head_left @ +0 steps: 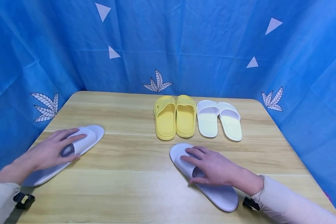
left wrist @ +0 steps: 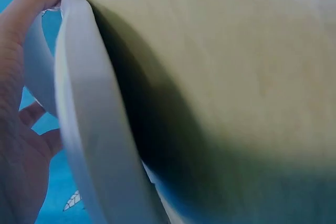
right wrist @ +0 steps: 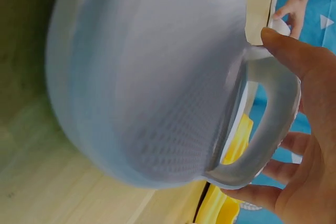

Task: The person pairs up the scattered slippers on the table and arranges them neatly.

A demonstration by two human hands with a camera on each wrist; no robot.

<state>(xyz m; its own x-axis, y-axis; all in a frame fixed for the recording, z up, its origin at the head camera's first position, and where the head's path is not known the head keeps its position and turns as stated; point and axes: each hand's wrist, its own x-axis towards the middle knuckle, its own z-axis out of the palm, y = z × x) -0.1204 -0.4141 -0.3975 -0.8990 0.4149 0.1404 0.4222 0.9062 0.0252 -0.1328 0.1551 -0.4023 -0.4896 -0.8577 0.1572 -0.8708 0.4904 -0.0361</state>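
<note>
My left hand (head_left: pixel 54 149) grips a pale lavender-white slipper (head_left: pixel 43 175) across its ribbed strap (head_left: pixel 86 141), at the table's left side. In the left wrist view, the thumb is at the near edge of this slipper (left wrist: pixel 94 103), with fingers on the far side of the strap. Right of centre, my right hand (head_left: pixel 212 168) spans the strap of the matching slipper (head_left: pixel 222 197), thumb on one side and fingers on the other. Its dotted insole (right wrist: pixel 157 103) fills much of the right wrist view. Both toes angle inward, toward the back of the table.
Along the back of the wooden table (head_left: pixel 123 180) stand two yellow slippers (head_left: pixel 165 126) side by side. Right of them is a small white pair (head_left: pixel 208 127), one slipper turned slightly outward. A blue patterned curtain (head_left: pixel 201 34) encloses the back and sides.
</note>
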